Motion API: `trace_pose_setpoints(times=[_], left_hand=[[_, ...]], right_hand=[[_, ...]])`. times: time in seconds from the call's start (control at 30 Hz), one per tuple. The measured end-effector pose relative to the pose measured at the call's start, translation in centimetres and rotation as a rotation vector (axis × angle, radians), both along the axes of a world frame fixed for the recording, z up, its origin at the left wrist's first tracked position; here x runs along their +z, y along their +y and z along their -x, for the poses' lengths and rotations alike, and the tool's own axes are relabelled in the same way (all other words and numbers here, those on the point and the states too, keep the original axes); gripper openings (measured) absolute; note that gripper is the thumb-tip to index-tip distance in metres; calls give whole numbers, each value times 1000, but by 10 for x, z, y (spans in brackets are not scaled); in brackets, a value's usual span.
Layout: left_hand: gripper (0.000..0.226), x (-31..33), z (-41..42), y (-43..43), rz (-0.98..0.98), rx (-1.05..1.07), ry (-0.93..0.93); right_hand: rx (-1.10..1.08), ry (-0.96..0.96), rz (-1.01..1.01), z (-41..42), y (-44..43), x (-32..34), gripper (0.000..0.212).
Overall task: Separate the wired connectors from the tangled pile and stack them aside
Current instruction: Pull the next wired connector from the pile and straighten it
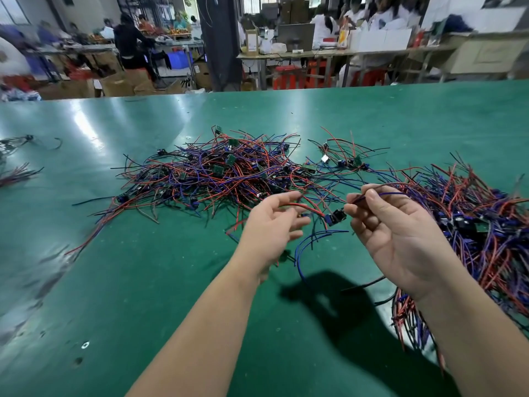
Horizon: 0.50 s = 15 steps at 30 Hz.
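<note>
Both hands raised above the green table point(171, 282), a connector point(335, 216) hanging between them. Left hand point(272, 227): fingers loosely curled around its red wire. Right hand point(400, 239): fingertips pinching its dark wires. Tangled pile point(223, 173) beyond; sorted stack point(472, 224) at right.

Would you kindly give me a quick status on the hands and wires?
Right hand pinching purple wire. Left hand loosely curled around red wire. Small black-and-blue connector hanging between them. Tangled red-and-blue wire pile still behind.
</note>
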<state>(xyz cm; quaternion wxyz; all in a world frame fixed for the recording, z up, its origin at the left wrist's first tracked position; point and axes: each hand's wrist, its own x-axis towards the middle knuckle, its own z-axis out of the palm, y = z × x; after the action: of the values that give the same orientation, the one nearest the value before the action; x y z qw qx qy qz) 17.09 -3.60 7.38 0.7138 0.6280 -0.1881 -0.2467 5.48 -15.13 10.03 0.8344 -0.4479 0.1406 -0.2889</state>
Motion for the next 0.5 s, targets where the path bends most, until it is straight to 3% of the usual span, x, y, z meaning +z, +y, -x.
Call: trace_pose_setpoints(times=[0.13, 0.27, 0.37, 0.5], left_hand=[[40, 4, -16, 8, 222, 169, 178], [65, 7, -32, 21, 375, 349, 222], [71, 7, -35, 26, 293, 494, 155], [49, 6, -26, 21, 164, 690, 21]], right_hand=[[-9, 17, -19, 0, 1, 0, 12], [-10, -55, -41, 2, 1, 3, 6], [-13, -124, -48, 4, 0, 7, 13], [-50, -178, -35, 6, -2, 10, 20]])
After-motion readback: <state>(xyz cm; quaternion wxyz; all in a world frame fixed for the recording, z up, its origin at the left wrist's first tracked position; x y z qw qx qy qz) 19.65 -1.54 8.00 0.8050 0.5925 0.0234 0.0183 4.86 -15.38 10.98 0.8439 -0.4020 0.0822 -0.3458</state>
